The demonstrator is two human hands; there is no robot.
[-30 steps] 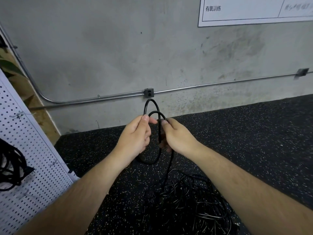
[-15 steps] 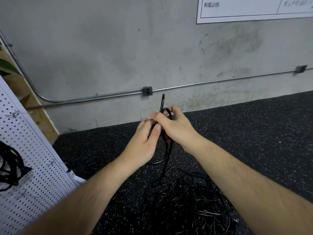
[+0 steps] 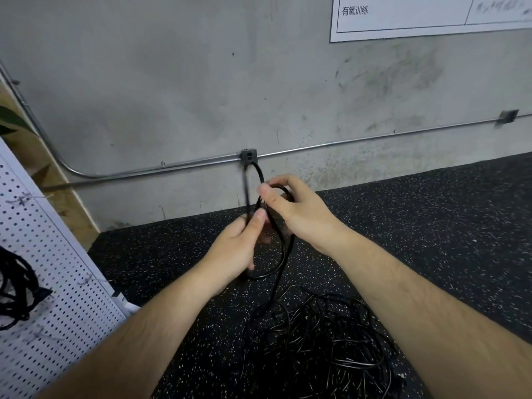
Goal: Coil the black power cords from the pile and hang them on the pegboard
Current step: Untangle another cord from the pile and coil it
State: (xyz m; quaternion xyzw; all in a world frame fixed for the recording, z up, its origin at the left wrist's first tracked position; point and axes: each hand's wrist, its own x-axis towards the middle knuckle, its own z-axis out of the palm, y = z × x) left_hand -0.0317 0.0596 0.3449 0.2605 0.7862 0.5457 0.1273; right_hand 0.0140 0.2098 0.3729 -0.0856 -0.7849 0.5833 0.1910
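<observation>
cord loop has risen above left hand, pinched by right hand.

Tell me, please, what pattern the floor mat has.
The floor mat is black with small pale speckles, best seen in the head view.

- Both bare forearms are stretched forward from the bottom corners and brought together mid-frame, so a rough V is formed.
- The left hand is held lower, its back turned toward the camera, fingers curled, thumb pressed up along a black cord.
- The right hand is held a bit higher, just beside the left. The same cord is pinched between its thumb and forefinger, and the other fingers are curled under.
- The right wrist is bent slightly inward, and the left is held fairly straight.
- The fingertips on the far side are hidden, so the exact grip can't be made out.
</observation>
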